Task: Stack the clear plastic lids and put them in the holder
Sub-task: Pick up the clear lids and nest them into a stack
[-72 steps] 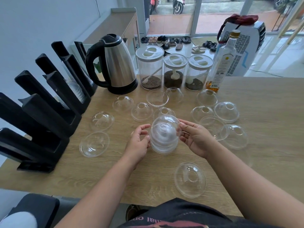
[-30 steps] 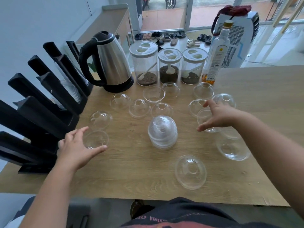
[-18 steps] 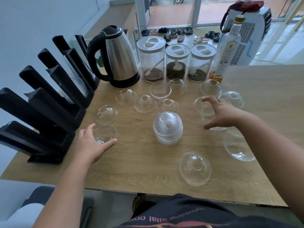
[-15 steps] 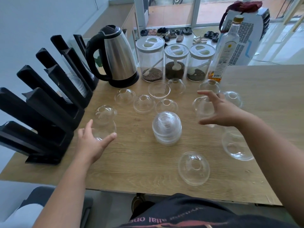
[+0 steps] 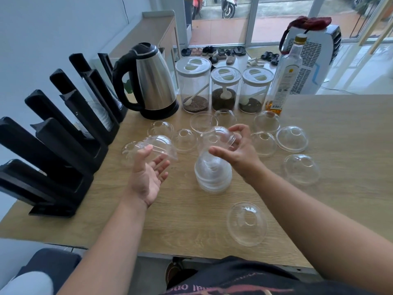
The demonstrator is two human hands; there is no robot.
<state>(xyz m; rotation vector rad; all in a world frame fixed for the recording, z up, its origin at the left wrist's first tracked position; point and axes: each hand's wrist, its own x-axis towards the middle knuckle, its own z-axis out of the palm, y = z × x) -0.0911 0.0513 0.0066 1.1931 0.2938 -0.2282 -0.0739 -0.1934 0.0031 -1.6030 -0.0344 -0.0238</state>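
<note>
Each hand holds one lid: left hand (image 5: 148,173) a dome lid (image 5: 157,145), right hand (image 5: 236,150) another lid (image 5: 219,137) above the stack (image 5: 212,173).

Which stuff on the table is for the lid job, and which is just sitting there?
For the job: loose lids, the lid stack, the black holder, a lid in each hand: left, right.

Just sitting: kettle, three jars, bottle.

Bright daylight enters through the glass doors behind the stainless steel kettle with the black handle (image 5: 148,81), which carries soft highlights. Shadows on the table are faint. Wide-angle distortion bends lines near the frame edges, and both hands look slightly motion-blurred.
</note>
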